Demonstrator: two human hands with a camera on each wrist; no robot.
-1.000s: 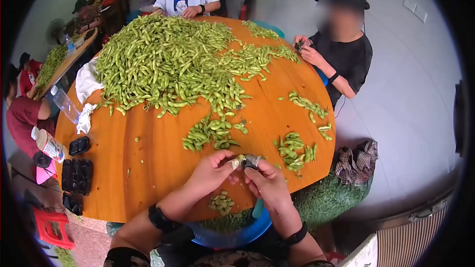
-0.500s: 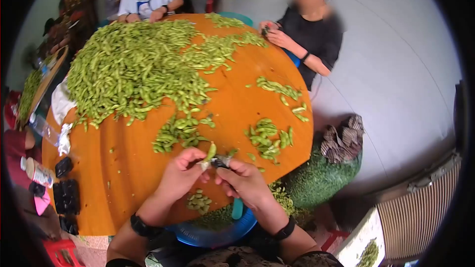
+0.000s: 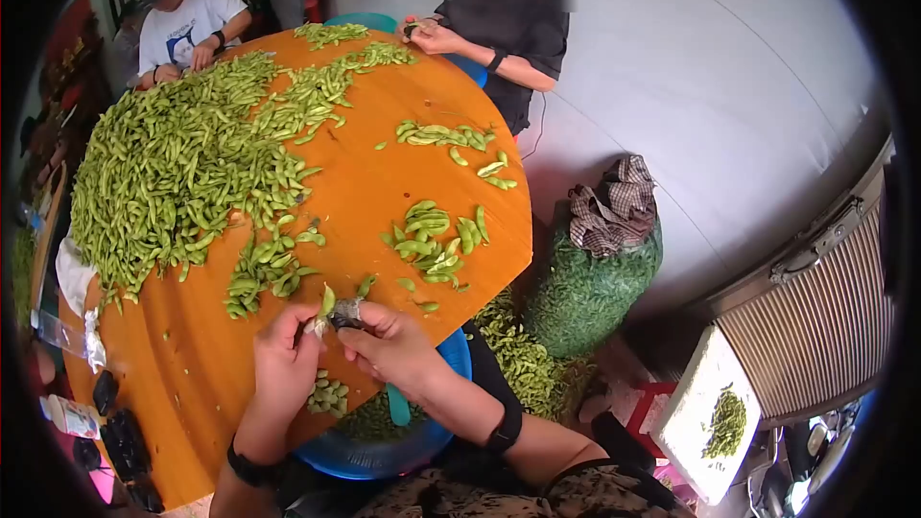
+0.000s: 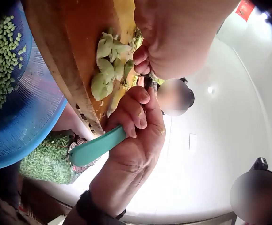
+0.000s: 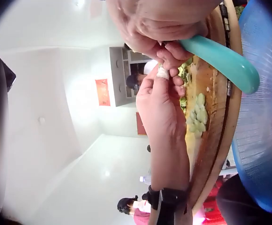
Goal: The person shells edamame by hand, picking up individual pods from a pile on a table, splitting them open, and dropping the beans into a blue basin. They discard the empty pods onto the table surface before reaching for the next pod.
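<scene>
Over the near table edge, my left hand [image 3: 285, 355] pinches a green bean pod [image 3: 328, 300] upright between thumb and fingers; white wrapping covers the thumb tip. My right hand [image 3: 398, 350] meets it at the pod's lower end, fingers curled round a teal-handled tool [image 4: 96, 147]. The tool's working end is hidden by the fingers. Grey wrapping shows on the right index finger. Below the hands, shelled pale beans [image 3: 328, 395] lie at the table's edge. Under that edge stands a blue basin [image 3: 459, 364] with shelled beans in it.
A large heap of pods [image 3: 182, 163] covers the table's far left, with smaller piles [image 3: 436, 240] nearer. Black trays [image 3: 125, 441] sit at left. A full green sack [image 3: 595, 278] and a white foam box [image 3: 710, 412] stand right. Two people work across the table.
The head view has swung right, so the table and heap now sit further left. The pod has come upright in the left hand's pinch. The right hand keeps its grip on the teal-handled tool.
</scene>
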